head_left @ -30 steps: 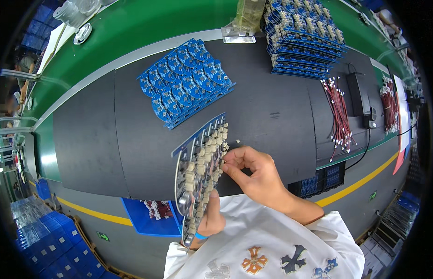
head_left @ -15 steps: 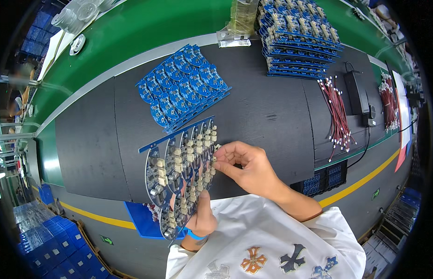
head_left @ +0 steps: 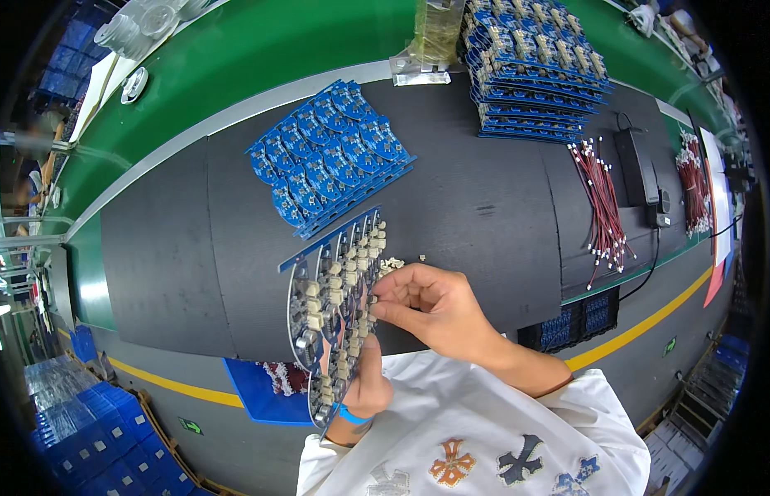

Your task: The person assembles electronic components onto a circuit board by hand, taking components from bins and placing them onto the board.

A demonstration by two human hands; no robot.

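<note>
My left hand (head_left: 368, 382) grips the lower edge of a panel of circuit boards (head_left: 300, 307), held tilted up above the near side of the bench. Cream connectors (head_left: 335, 277) stand in rows on its face. At the panel's right side, my right hand (head_left: 435, 307) is closed in a pinch, thumb and forefinger on a small cream connector (head_left: 373, 302) that the fingertips partly hide. Just beyond those fingers lies a small heap of loose cream connectors (head_left: 392, 264) on the black mat (head_left: 476, 240).
Flat blue board panels (head_left: 327, 157) lie beyond the held one. At the far right rises a tall stack of panels (head_left: 534, 74). Red cable bundles (head_left: 598, 207) and a black power adapter (head_left: 636, 165) sit to the right. Below the bench's near edge is a blue bin (head_left: 265, 401).
The held panel has turned more edge-on and its lower part has shifted right. My right hand has come slightly down and left along its edge, uncovering the loose connectors.
</note>
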